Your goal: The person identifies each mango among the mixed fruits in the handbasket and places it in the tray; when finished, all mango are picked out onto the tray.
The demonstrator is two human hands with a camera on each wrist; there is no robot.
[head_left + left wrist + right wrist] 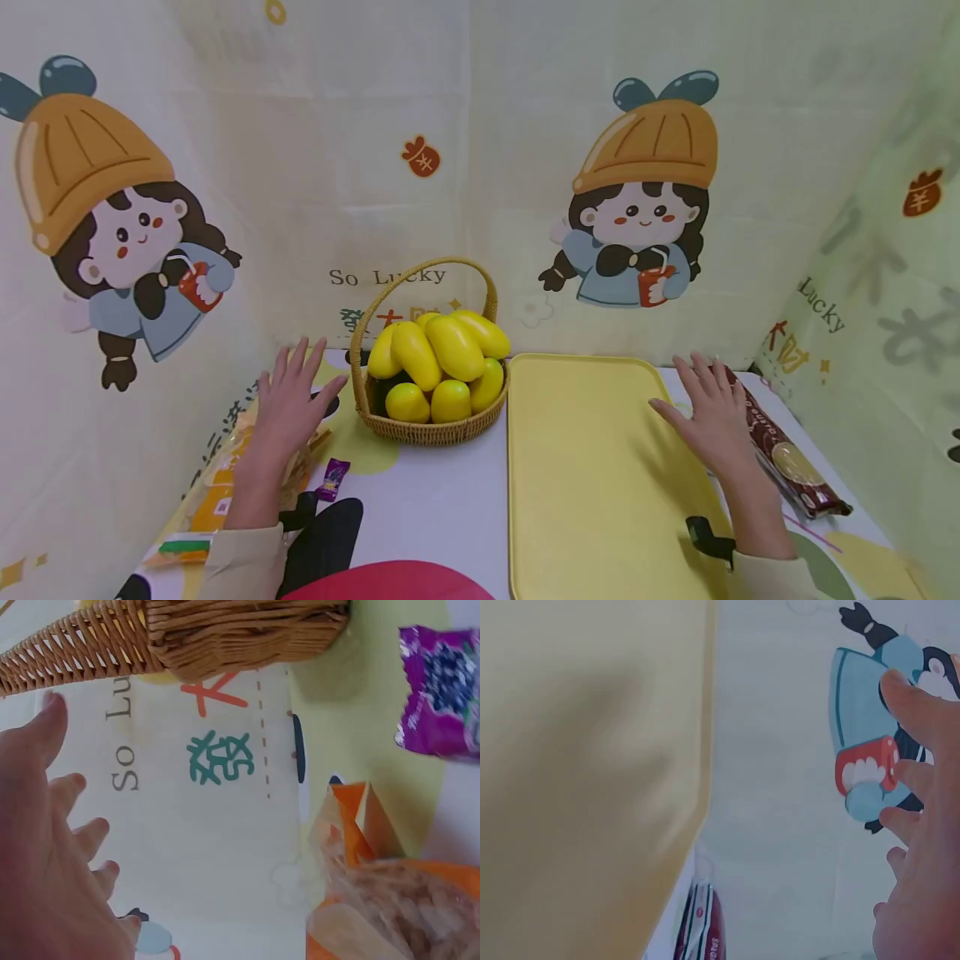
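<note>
My left hand (288, 408) hovers with spread fingers over the left side of the table, holding nothing. Beneath it lies an orange and clear snack bag (217, 492), partly hidden by the forearm; the left wrist view shows brown pieces inside. Beside that bag is a small purple wrapped candy (442, 691). Above the right edge of a yellow tray (585, 467), my right hand (712, 417) is held with fingers spread and nothing in it. A dark brown snack package (791, 454) lies to the right of that hand, its far end partly covered by the fingers.
At the back, left of the tray, stands a wicker basket (431, 432) with a tall handle. Several yellow mangoes (453, 346) are heaped in it. Printed cloth walls (510, 108) enclose the table at the back and both sides.
</note>
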